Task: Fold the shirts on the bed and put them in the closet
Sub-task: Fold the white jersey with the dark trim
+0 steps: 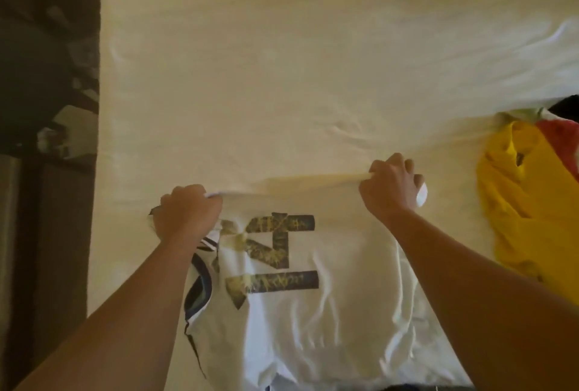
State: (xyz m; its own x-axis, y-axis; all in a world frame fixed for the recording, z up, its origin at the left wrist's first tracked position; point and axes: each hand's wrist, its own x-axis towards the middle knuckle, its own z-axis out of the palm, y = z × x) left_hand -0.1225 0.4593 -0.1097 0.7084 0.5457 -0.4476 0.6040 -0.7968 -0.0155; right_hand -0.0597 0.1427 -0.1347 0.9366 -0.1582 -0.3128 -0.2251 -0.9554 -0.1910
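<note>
Both forearms reached over the white jersey spread flat on the bed, left hand and right hand each clenched on its far edge, yellow shirt heaped nearby.

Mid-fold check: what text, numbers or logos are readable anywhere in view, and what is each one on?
Large dark print with yellow streaks on the white shirt: it looks like block characters seen sideways, possibly a number, but I cannot read it with certainty.
Yellow shirt: a small dark mark near its collar, too small and blurred to read.
White bed sheet: no text.
</note>
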